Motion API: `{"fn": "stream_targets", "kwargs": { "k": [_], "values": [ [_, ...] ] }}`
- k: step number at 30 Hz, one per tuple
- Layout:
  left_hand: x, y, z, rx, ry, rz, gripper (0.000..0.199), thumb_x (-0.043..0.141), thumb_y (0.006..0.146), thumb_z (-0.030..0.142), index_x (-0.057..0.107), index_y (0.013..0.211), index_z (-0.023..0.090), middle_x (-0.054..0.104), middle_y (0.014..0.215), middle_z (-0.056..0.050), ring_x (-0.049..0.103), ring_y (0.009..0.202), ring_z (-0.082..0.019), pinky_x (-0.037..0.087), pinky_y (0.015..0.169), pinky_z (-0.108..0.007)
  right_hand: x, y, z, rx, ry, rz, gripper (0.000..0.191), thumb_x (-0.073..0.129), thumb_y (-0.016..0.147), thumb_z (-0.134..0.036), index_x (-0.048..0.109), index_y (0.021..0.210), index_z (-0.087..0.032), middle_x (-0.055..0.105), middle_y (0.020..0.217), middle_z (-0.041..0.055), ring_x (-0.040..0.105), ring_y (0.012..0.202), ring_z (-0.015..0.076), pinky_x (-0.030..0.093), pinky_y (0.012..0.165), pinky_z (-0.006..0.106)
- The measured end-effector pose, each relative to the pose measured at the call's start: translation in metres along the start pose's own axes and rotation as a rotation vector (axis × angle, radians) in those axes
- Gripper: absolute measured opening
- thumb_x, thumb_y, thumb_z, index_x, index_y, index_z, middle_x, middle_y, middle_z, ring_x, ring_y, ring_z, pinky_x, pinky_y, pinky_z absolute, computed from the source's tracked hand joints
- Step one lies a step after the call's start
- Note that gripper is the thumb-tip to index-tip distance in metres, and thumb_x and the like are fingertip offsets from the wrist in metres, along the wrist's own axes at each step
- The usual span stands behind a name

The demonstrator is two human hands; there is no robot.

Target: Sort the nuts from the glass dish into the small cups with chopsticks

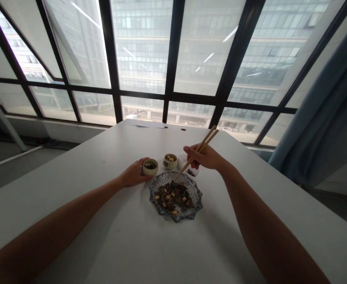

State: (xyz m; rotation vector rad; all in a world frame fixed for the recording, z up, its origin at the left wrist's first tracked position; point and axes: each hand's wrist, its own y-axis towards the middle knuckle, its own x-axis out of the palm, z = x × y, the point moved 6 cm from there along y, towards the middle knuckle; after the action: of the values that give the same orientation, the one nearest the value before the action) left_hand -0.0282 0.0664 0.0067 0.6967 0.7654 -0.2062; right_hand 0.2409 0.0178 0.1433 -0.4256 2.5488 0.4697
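My left hand (134, 173) is wrapped round a small pale cup (150, 171) with dark bits inside, just left of a glass bowl. In my right hand (204, 156) is a pair of chopsticks (201, 145), slanting down so that their tips reach into the bowl. The glass bowl (197, 194) has a scalloped rim and holds dark seeds (177, 196) mixed with pale nuts (167, 198). Behind it stands a second small cup (170, 163) with dark lettering and pale nuts in it. A white dish (196, 172) with a few dark seeds sits partly hidden under my right hand.
Everything stands on a white table (122, 236). Papers (145, 124) lie at its far edge, near two round holes in the top. Large framed windows rise beyond, and a blue curtain (321, 94) hangs at the right. Another white table frame (9, 124) is at the far left.
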Motion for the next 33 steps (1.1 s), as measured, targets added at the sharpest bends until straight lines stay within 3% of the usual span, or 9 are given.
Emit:
{"fn": "stream_targets", "kwargs": {
  "k": [9, 19, 24, 28, 31, 33],
  "values": [
    [-0.003, 0.002, 0.01, -0.02, -0.02, -0.004, 0.07, 0.077, 0.074, 0.052, 0.058, 0.134, 0.022, 0.068, 0.129, -0.013, 0.066, 0.116, -0.031, 0.053, 0.102, -0.047, 0.022, 0.001, 0.002, 0.004, -0.101, -0.152, 0.053, 0.068, 0.083, -0.065, 0.066, 0.059, -0.018, 0.065, 0.047, 0.0032, 0.06, 0.038, 0.0128, 0.045, 0.037, 0.021],
    [-0.003, 0.0, 0.014, 0.007, -0.024, -0.006, 0.068, 0.077, 0.075, 0.05, 0.057, 0.133, 0.023, 0.068, 0.127, -0.012, 0.066, 0.115, -0.029, 0.053, 0.102, -0.045, 0.021, 0.003, 0.01, 0.044, -0.065, -0.142, 0.052, 0.069, 0.081, -0.065, 0.065, 0.06, -0.018, 0.065, 0.046, 0.003, 0.059, 0.036, 0.0135, 0.045, 0.036, 0.022],
    [-0.004, -0.002, 0.017, 0.009, 0.005, -0.009, 0.067, 0.077, 0.074, 0.048, 0.056, 0.132, 0.022, 0.067, 0.126, -0.012, 0.066, 0.113, -0.028, 0.053, 0.1, -0.045, 0.005, 0.006, 0.019, 0.07, 0.055, -0.028, 0.061, 0.07, 0.075, -0.075, 0.066, 0.063, -0.015, 0.064, 0.046, 0.0044, 0.058, 0.035, 0.0127, 0.046, 0.036, 0.022],
    [-0.005, -0.002, 0.016, 0.023, 0.018, 0.012, 0.069, 0.08, 0.069, 0.045, 0.055, 0.13, 0.022, 0.068, 0.125, -0.011, 0.067, 0.111, -0.029, 0.055, 0.096, -0.044, -0.013, 0.013, 0.034, 0.081, 0.288, 0.154, 0.065, 0.074, 0.067, -0.079, 0.065, 0.061, -0.015, 0.063, 0.044, 0.0048, 0.054, 0.033, 0.0122, 0.043, 0.033, 0.022],
    [-0.006, -0.002, 0.016, 0.041, 0.038, 0.039, 0.071, 0.081, 0.066, 0.041, 0.054, 0.129, 0.022, 0.068, 0.125, -0.011, 0.067, 0.111, -0.029, 0.055, 0.096, -0.043, -0.024, 0.017, 0.047, 0.12, 0.471, 0.304, 0.062, 0.074, 0.069, -0.076, 0.062, 0.059, -0.016, 0.06, 0.042, 0.0034, 0.051, 0.032, 0.0113, 0.042, 0.032, 0.022],
    [-0.006, -0.003, 0.015, 0.048, 0.05, 0.052, 0.071, 0.081, 0.066, 0.041, 0.054, 0.129, 0.021, 0.067, 0.125, -0.012, 0.066, 0.112, -0.029, 0.056, 0.096, -0.043, -0.026, 0.019, 0.053, 0.144, 0.536, 0.335, 0.061, 0.073, 0.073, -0.074, 0.061, 0.059, -0.016, 0.059, 0.042, 0.0028, 0.051, 0.033, 0.0111, 0.043, 0.033, 0.023]
  ]
}}
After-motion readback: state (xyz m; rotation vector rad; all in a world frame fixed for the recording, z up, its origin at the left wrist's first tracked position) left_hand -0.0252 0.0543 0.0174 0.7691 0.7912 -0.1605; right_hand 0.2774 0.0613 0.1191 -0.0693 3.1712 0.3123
